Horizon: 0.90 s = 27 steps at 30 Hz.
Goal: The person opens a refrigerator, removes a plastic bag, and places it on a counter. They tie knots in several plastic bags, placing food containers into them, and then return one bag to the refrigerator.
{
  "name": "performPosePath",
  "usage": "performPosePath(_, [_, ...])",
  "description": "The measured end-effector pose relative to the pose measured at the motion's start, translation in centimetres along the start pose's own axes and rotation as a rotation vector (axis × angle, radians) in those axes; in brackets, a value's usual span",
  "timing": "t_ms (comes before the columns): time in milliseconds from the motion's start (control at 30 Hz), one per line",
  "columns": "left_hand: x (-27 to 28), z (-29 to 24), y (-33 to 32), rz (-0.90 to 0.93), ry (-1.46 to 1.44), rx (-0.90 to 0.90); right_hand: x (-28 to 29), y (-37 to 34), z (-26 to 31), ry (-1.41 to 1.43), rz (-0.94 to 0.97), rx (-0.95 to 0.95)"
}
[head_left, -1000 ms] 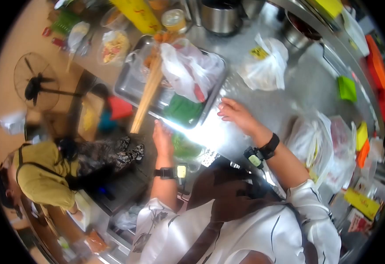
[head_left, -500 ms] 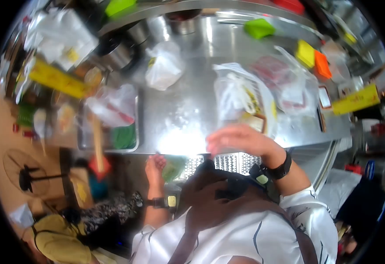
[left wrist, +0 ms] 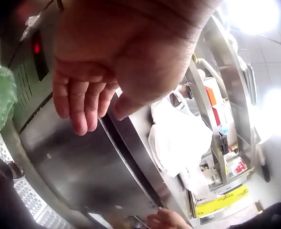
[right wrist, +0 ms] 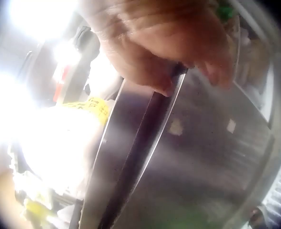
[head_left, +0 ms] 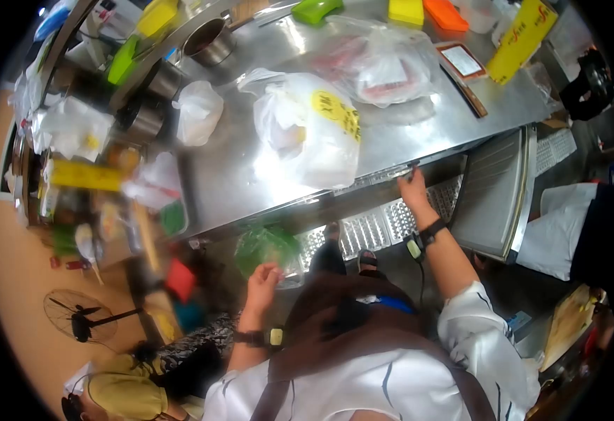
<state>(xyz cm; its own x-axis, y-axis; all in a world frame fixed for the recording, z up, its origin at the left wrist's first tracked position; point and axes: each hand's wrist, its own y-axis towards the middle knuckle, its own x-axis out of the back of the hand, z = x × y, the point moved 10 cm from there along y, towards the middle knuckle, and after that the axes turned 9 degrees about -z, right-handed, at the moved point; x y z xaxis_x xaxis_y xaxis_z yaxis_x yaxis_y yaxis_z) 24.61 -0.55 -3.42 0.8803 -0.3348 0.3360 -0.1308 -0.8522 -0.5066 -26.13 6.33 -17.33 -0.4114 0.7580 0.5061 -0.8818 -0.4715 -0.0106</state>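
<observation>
At shiny s/s panel (right wrist: pixel 207 152), R hand (right wrist: pixel 164 40), gripping

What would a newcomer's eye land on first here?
Probably the big white bag with yellow print on the steel counter, in the upper middle of the head view. Next, the green plastic bag just beyond the left hand. Then the right hand at the top edge of a steel front under the counter.

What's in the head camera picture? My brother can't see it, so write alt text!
A person's right hand is at the front edge of a steel counter; the left hand is loosely curled near a green plastic bag. White plastic bags sit on the counter.
</observation>
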Motion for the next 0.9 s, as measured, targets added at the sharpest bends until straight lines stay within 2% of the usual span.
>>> performPosePath(33, [0.0, 0.0, -0.8, 0.005, 0.015, -0.003, 0.1, 0.6, 1.2, 0.007, -0.007, -0.013])
performPosePath(100, [1.4, 0.6, -2.1, -0.042, 0.028, 0.033, 1.5, 1.1, 1.7, -0.042, -0.074, -0.263])
performPosePath(133, [1.8, 0.6, -2.7, -0.036, 0.047, 0.024, 1.7, 1.0, 2.1, -0.03, -0.084, -0.278])
performPosePath(200, [2.7, 0.8, -2.8, -0.048, 0.178, 0.002, 4.5, 2.4, 5.0, -0.053, -0.336, -0.048])
performPosePath(233, [3.4, 1.7, -2.6, -0.055, 0.24, 0.03, 4.8, 3.1, 4.5, -0.042, -0.361, -0.058])
performPosePath(300, [3.2, 1.4, -2.6, -0.04, 0.243, 0.036, 1.9, 3.6, 1.7, 0.257, -0.166, -0.207])
performPosePath(367, [2.5, 0.2, -2.6, -0.024, 0.26, 0.014, 2.4, 4.3, 0.6, 0.216, -0.25, -0.163])
performPosePath(433, [1.6, -0.4, -2.1, -0.014, 0.269, 0.003, 2.2, 4.1, 0.6, 0.086, -0.203, -0.152])
performPosePath(500, [0.6, -1.1, -1.4, -0.005, 0.204, -0.003, 2.2, 3.5, 0.9, -0.002, -0.249, -0.123])
performPosePath(567, [-0.6, -2.1, -0.9, 0.031, 0.27, -0.008, 2.2, 3.1, 0.2, 0.273, -0.287, -0.193])
performPosePath(633, [-1.8, -2.9, 0.2, 0.063, 0.33, -0.013, 1.5, 3.3, -0.4, 0.287, -0.274, -0.143])
performPosePath(700, [-2.7, -4.6, 1.2, 0.085, 0.434, -0.159, 1.4, 3.4, -0.2, 0.298, -0.252, -0.085])
performPosePath(767, [-2.9, -5.7, 1.9, 0.07, 0.37, -0.181, 2.1, 2.9, 0.5, 0.308, -0.24, -0.061])
performPosePath(800, [-2.7, -6.9, 2.1, 0.037, 0.337, -0.214, 2.4, 2.0, -0.4, 0.276, -0.302, 0.01])
performPosePath(867, [-1.8, -8.0, 3.0, -0.008, 0.316, -0.317, 3.5, -1.8, -3.7, 0.34, -0.296, -0.141])
performPosePath(900, [-1.7, -8.1, 3.5, -0.001, 0.313, -0.317, 5.2, -4.3, -3.3, 0.341, -0.31, -0.137])
